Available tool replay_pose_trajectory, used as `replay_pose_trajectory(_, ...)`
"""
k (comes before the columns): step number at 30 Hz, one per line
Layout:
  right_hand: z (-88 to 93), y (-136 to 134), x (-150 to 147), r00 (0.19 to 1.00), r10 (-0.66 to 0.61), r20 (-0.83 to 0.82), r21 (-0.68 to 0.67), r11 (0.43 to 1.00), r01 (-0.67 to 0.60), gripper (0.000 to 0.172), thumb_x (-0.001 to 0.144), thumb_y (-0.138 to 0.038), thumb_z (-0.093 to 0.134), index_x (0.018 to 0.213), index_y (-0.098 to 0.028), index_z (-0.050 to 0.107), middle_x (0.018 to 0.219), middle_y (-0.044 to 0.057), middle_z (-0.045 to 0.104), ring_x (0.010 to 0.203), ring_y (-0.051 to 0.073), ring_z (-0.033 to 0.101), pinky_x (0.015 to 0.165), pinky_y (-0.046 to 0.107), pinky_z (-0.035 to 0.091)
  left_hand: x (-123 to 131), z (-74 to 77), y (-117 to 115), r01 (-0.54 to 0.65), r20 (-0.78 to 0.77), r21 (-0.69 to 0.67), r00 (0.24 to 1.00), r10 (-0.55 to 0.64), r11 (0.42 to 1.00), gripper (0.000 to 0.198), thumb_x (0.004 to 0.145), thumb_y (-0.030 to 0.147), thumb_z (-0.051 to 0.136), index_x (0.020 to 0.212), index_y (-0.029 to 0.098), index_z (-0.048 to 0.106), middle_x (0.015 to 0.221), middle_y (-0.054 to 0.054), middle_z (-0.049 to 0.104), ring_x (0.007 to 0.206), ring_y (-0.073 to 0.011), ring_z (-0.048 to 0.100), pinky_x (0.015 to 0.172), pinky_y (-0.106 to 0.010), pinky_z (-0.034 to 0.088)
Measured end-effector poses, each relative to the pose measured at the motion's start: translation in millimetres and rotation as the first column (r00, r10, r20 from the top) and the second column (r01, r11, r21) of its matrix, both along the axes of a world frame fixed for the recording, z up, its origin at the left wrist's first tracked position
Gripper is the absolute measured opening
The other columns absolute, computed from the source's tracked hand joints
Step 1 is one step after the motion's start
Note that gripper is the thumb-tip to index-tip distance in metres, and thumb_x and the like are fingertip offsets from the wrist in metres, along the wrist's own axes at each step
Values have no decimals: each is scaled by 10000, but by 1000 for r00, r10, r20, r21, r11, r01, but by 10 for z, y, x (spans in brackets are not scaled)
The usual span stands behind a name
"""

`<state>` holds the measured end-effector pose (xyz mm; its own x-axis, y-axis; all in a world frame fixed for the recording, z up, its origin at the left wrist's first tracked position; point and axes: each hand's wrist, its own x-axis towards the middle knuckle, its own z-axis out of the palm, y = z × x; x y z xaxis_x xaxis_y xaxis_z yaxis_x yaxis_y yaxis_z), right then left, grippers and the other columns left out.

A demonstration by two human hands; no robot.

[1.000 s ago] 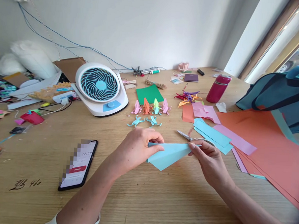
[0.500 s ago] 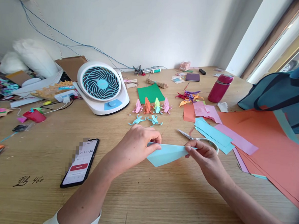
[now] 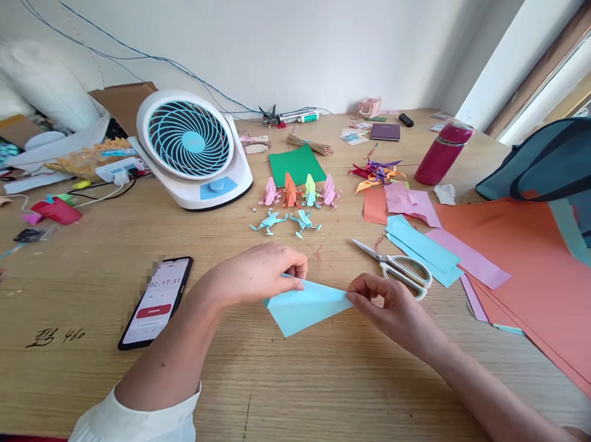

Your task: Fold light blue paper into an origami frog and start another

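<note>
A folded sheet of light blue paper is held above the tabletop between my two hands, one pointed corner hanging toward me. My left hand grips its left upper edge, thumb in front and fingers curled behind. At the right tip, my right hand pinches the paper between thumb and finger. Just beyond the right hand lie scissors with pale handles. Two blue folded paper figures rest past the left hand, and behind them stands a row of pink, orange and green-blue paper figures.
A phone showing a timer lies left of my forearm. The white fan stands behind it. Blue paper strips, large orange sheets, a red bottle and a teal bag fill the right side. A green sheet lies farther back.
Both hands have moved slightly left with the blue paper, which has tilted so its right end sits lower. The scissors' handles are now uncovered. The view has tipped downward a little.
</note>
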<state>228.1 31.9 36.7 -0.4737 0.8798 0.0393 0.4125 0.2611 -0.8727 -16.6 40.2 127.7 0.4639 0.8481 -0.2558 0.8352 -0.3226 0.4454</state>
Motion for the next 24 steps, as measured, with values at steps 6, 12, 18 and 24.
replay_pose_trajectory(6, 30, 15, 32, 989, 64, 136, -20, 998, -62, 155, 866, -270, 564, 749, -207, 644, 637, -16, 579, 581, 129, 460, 526, 264, 331, 11, -63, 45, 76, -42, -87, 996, -80, 993, 120, 805, 152, 539, 727, 208, 612, 728, 31, 632, 682, -132, 539, 583, -244, 302)
replay_pose_trajectory(12, 50, -26, 78, 964, 195, 183, -144, 975, -170, 155, 853, -242, 560, 707, -207, 597, 594, -36, 521, 554, 115, 434, 497, 246, 295, 57, -69, 20, 124, -112, -166, 983, -144, 978, 81, 814, 193, 564, 777, 221, 630, 757, 20, 645, 717, -154, 546, 580, -252, 300)
replay_pose_trajectory(18, -70, -50, 23, 921, 106, 374, 99, 983, -153, 114, 823, -173, 566, 712, -201, 576, 712, 1, 588, 629, 139, 483, 588, 274, 332, 84, -413, 217, 139, -98, -240, 981, -166, 961, 57, 816, 200, 583, 770, 199, 616, 805, 19, 644, 740, -143, 552, 610, -239, 330)
replay_pose_trajectory(24, -102, -44, 5, 887, 30, 461, 191, 973, -132, 73, 821, -134, 589, 804, -194, 551, 787, 18, 604, 721, 170, 529, 658, 293, 360, 75, -614, 278, 121, -148, -200, 977, -152, 972, 82, 825, 202, 542, 824, 194, 624, 901, -3, 655, 818, -155, 569, 650, -243, 367)
